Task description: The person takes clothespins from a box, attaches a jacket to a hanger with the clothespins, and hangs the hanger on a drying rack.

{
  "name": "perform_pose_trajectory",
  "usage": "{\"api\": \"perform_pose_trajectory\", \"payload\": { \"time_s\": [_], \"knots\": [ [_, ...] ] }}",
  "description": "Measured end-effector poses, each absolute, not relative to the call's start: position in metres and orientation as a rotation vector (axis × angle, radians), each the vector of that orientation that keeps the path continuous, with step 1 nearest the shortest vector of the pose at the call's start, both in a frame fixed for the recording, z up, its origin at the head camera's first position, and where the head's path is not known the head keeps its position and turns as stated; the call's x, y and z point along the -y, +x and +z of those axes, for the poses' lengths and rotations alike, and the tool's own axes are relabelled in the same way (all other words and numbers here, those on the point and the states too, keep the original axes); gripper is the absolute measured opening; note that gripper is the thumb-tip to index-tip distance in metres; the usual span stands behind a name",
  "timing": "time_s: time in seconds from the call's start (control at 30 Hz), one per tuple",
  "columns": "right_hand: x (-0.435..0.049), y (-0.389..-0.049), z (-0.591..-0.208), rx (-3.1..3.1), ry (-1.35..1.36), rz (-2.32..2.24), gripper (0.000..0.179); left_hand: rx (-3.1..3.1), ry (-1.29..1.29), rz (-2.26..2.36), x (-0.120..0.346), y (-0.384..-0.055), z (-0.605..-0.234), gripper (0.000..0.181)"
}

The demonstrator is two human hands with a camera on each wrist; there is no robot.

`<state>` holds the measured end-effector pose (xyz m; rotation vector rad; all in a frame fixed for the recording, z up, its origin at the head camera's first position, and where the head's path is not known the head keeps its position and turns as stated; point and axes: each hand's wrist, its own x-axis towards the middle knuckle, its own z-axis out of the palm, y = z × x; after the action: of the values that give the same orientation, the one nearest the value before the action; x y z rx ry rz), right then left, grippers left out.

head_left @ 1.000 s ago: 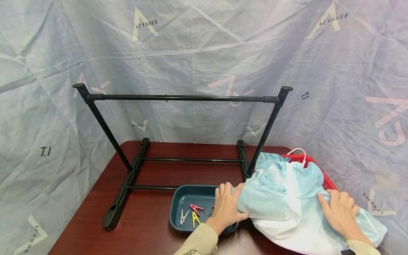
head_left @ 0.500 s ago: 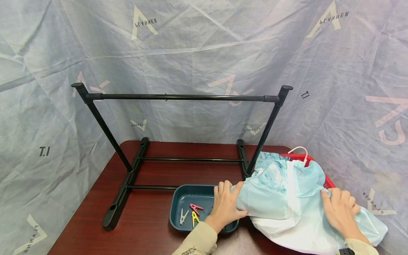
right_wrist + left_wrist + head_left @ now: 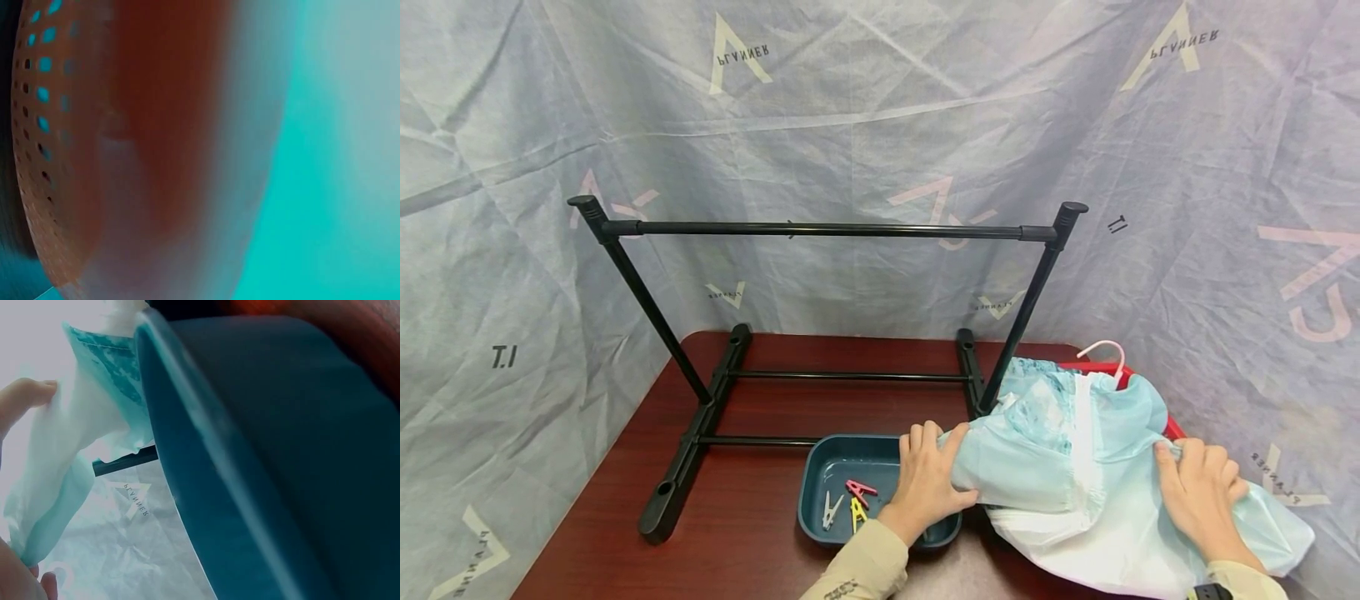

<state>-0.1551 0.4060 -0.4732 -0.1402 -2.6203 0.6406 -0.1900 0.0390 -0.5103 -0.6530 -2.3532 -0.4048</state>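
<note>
A light blue garment (image 3: pixel 1022 479) with a white strip down its middle lies on the right, a white hanger hook (image 3: pixel 1108 346) rising from its top. My left hand (image 3: pixel 923 479) grips its left end between thumb and fingers, above the side of a dark blue tray (image 3: pixel 820 508). In the left wrist view the thumb (image 3: pixel 28 400) presses on the pale cloth (image 3: pixel 56 469). My right hand (image 3: pixel 1202 496) pinches the garment's right side, thumb on top. The right wrist view shows blurred blue cloth (image 3: pixel 312 175), but no fingers. The hanger's body is hidden under the cloth.
A red basket (image 3: pixel 1172 429) with a perforated wall stands under and behind the garment. Inside the tray lie a white clothespin (image 3: pixel 831 510), a pink clothespin (image 3: pixel 861 490) and a yellow clothespin (image 3: pixel 858 514). A black rack (image 3: pixel 835 229) stands on the dark red table (image 3: pixel 602 533).
My right thumb has shifted and now pinches up a fold of the garment. The left hand has edged leftward with the cloth, and the hanger hook has risen slightly.
</note>
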Motion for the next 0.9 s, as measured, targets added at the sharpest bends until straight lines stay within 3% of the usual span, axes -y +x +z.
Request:
{"api": "perform_pose_trajectory", "payload": {
  "time_s": [0.9],
  "knots": [
    [-0.391,-0.154,-0.460,2.488,-0.227,0.743,0.049,2.326,-0.635,-0.509,-0.032,-0.192,-0.502,0.096]
  ]
}}
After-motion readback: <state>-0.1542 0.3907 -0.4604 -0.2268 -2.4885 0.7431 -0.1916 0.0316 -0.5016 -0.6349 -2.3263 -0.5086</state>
